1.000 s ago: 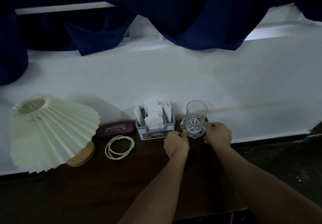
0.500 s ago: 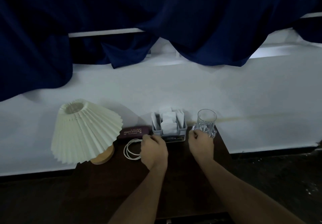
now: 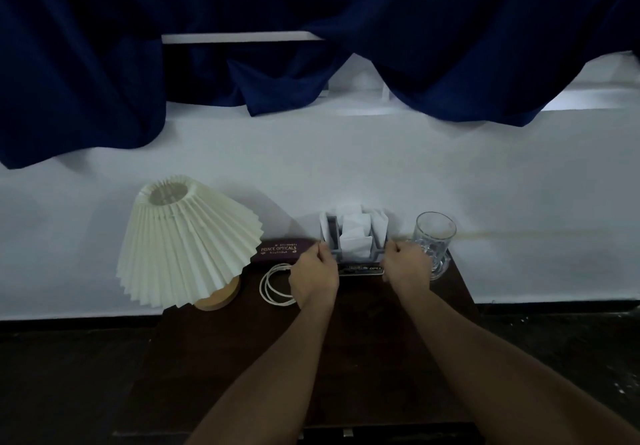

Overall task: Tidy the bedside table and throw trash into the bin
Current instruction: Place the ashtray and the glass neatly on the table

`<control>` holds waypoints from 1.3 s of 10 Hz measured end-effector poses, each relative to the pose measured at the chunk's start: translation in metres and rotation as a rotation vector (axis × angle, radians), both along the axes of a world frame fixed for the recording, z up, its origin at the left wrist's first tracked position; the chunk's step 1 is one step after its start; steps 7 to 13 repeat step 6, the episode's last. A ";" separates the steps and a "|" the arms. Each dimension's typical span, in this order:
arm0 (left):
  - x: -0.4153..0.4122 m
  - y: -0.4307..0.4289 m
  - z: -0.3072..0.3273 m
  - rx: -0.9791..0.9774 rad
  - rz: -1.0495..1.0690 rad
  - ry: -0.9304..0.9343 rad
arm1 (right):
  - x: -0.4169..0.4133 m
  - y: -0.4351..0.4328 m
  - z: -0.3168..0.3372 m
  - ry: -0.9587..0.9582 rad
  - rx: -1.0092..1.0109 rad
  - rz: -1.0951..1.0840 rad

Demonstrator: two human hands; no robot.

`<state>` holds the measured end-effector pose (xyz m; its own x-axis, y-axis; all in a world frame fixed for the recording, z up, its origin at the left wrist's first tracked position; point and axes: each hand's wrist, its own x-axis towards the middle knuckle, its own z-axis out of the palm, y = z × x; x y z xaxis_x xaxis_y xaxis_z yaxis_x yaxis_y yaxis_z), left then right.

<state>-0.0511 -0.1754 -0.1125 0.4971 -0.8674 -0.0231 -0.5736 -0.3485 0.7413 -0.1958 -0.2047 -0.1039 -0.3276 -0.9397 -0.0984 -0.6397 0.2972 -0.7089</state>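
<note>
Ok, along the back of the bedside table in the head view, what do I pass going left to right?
From the left: pleated lamp → purple spectacle case → grey napkin holder → clear glass.

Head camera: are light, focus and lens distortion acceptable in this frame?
Head view: dim bluish light, the dark table losing surface detail. Head view: focus is fine, the glasses case print is legible, and the left hand and right hand on the tissue holder show no motion blur. Head view: mild wide-angle bend along the skirting line.
</note>
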 end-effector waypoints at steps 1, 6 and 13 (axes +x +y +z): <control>0.001 0.002 0.001 -0.007 -0.006 -0.035 | 0.002 0.002 0.002 0.013 0.014 -0.010; 0.011 0.044 0.055 -0.090 -0.101 -0.172 | 0.005 0.050 0.058 0.147 -0.060 0.006; 0.011 0.044 0.055 -0.090 -0.101 -0.172 | 0.005 0.050 0.058 0.147 -0.060 0.006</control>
